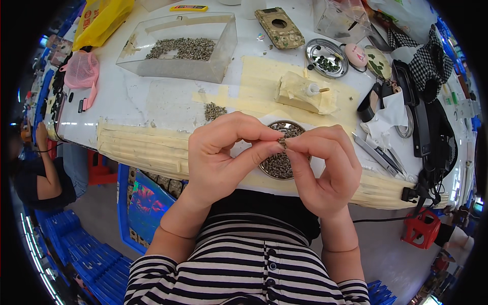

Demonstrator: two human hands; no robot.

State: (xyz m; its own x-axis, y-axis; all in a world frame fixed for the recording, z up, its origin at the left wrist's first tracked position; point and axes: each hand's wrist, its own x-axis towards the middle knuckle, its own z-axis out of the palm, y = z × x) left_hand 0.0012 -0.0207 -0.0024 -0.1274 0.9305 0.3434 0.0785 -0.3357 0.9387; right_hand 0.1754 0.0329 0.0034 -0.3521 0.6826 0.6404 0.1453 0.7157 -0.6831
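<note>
My left hand (223,155) and my right hand (328,165) meet at the fingertips over a round metal dish (277,175) at the table's near edge. The dish is heaped with small metal parts (280,163). Thumb and forefinger of each hand are pinched together around a tiny metal piece (282,142), too small to name exactly. Just beyond my left hand lies a small pile of similar metal parts (214,111). A tape-covered block (300,94) with a small white nozzle-like piece on top stands behind my right hand.
A clear plastic bin (223,56) with many metal parts stands at the far left. Tweezers (378,155) lie on the right, near a checkered cloth (432,66). A camouflage-patterned case (279,28) and a steel plate (328,46) with dark bits sit farther back. Another person (46,173) is at left.
</note>
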